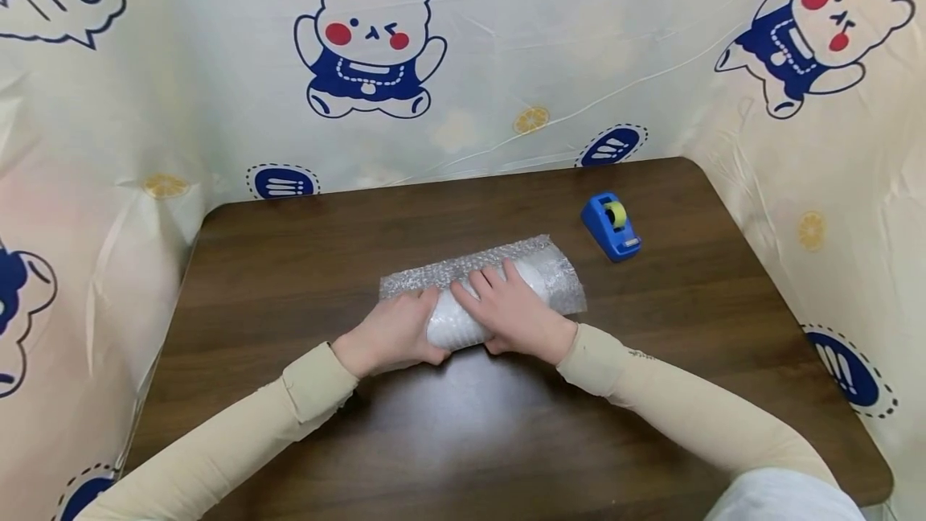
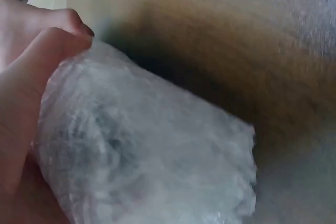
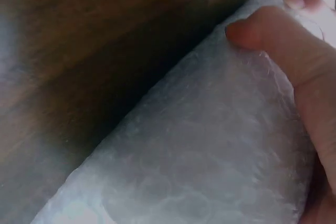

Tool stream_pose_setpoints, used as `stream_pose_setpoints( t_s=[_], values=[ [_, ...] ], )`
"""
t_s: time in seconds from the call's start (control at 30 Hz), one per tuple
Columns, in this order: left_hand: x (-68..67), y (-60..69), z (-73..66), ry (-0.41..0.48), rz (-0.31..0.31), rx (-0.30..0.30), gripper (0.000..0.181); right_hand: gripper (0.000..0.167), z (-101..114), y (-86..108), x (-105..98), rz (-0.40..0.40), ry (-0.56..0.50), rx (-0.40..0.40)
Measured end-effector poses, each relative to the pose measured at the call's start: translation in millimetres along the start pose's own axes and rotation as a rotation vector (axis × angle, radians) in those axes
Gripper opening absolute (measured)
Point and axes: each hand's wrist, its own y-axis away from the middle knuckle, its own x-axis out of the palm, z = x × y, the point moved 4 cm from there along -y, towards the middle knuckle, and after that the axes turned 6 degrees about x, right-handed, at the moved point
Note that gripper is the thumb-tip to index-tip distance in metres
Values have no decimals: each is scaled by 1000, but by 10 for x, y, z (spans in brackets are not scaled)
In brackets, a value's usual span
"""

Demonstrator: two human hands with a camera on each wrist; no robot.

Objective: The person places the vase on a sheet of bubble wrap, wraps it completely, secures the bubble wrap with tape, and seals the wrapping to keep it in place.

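A whitish cylindrical bundle in bubble wrap (image 1: 457,320) lies at the middle of the table, slanting up to the right. A loose flap of the wrap (image 1: 432,274) spreads flat behind it and past its right end. My left hand (image 1: 394,330) grips the bundle's left end, thumb at the near side. With fingers over the top and thumb at the near side, my right hand (image 1: 517,310) holds its middle to right part. Close up in the left wrist view, the bubble wrap (image 2: 157,140) looks cloudy and layered. What it encloses cannot be made out.
A blue tape dispenser (image 1: 612,227) with a yellowish roll stands at the back right of the brown wooden table (image 1: 304,239). Patterned cloth (image 1: 492,47) with bear drawings hangs behind the table and along both sides.
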Motion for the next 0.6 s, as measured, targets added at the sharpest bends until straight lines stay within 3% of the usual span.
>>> stream_pose_setpoints(
  t_s=[0.3, 0.5, 0.6],
  values=[
    [-52, 15, -4, -143, -111, 26, 100, 100, -108, -146, 35, 111, -93, -5],
    [-85, 55, -113, -352, -269, 149, 89, 95, -182, -219, 44, 123, -120, -20],
    [-91, 78, -196, -424, -304, 170, 85, 94, -212, -253, 52, 135, -135, -24]
  ],
)
